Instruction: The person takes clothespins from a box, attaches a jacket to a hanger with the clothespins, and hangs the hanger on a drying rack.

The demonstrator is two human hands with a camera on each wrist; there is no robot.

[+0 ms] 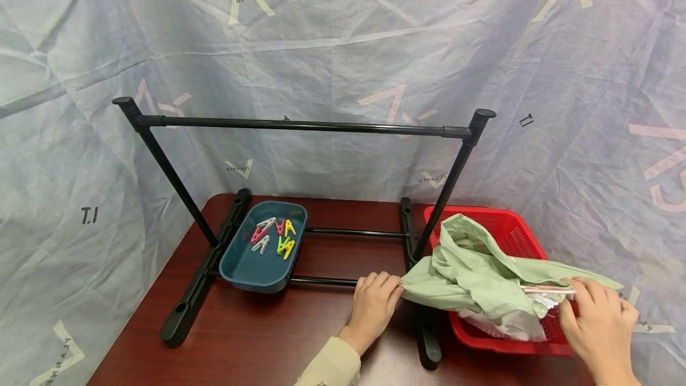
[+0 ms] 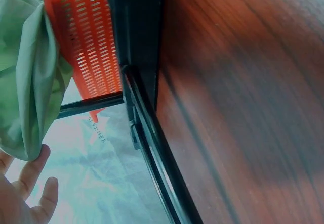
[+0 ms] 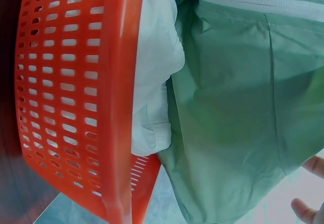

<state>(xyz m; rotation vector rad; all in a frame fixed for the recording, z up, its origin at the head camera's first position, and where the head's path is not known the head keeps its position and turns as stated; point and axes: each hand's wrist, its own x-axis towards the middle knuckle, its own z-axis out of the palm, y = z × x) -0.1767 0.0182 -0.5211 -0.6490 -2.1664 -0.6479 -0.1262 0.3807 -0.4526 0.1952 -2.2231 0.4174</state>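
A pale green zippered garment is stretched sideways over the red basket. My left hand pinches its left end in the head view. At its right side, near a pale strip, my right hand grips the cloth. In the right wrist view the garment hangs beside the basket's slotted wall, with a white zip across its upper part. White cloth lies in the basket under the garment. The left wrist view shows a folded green end at the left fingertips.
A black rack with a top bar stands on the dark red table. Inside its left foot sits a blue tray holding several coloured clothespins. The rack's right foot lies close to the basket. A printed grey sheet hangs behind.
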